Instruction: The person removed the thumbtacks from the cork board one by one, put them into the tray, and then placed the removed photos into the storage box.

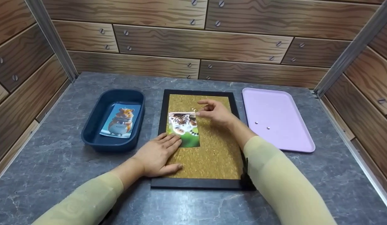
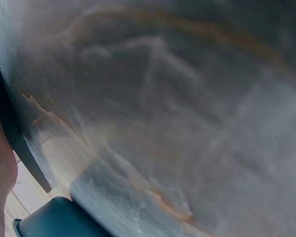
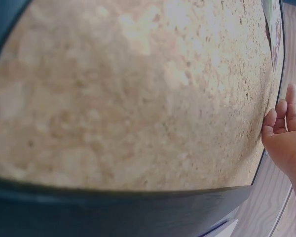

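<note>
A tiger picture lies on the cork board, which has a black frame. My left hand rests flat with fingers spread, its fingertips over the picture's lower left edge and the palm across the frame's left side. At the picture's top right corner is a small shiny pin. Right beside that corner is my right hand, thumb and forefinger apart, the pin just left of the fingertips. The right wrist view shows part of the right hand with bent fingers above the cork; the left wrist view shows mostly tabletop.
On the left stands a dark blue bin with a hamster picture inside. A lilac tray lies to the right, holding two small shiny pins. Wood-patterned walls enclose the grey marbled table.
</note>
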`<state>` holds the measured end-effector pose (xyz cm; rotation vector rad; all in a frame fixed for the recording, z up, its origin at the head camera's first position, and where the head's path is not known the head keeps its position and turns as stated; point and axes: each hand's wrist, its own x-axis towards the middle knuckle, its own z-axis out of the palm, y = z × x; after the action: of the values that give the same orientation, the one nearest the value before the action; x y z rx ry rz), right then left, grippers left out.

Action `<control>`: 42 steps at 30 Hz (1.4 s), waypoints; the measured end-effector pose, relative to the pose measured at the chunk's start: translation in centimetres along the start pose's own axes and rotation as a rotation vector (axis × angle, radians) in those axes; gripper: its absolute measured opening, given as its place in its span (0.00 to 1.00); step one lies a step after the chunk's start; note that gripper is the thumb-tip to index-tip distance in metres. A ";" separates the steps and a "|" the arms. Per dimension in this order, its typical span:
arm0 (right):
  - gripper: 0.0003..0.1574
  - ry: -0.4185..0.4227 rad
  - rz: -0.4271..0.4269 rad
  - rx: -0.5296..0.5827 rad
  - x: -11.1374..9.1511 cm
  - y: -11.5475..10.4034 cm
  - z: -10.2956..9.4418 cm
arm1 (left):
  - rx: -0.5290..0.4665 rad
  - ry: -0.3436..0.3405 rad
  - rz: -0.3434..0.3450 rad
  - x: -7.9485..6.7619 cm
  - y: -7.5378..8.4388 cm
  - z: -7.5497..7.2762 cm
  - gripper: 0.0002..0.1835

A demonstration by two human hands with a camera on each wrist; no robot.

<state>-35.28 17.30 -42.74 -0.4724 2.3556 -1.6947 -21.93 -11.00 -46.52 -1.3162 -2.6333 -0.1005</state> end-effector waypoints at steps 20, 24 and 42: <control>0.40 -0.101 0.028 -0.155 -0.3 0.3 0.5 | -0.001 -0.012 -0.008 0.1 0.1 -0.3 0.49; 0.43 -0.116 0.031 -0.187 -0.2 0.3 0.6 | -0.003 -0.019 -0.012 0.0 0.1 -0.3 0.49; 0.45 -0.161 0.031 -0.290 -0.1 0.6 0.6 | 0.001 0.016 0.003 0.0 0.1 0.0 0.47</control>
<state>-35.07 16.93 -43.49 -0.5919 2.4815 -1.2533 -21.83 -10.97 -46.56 -1.3133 -2.6176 -0.1093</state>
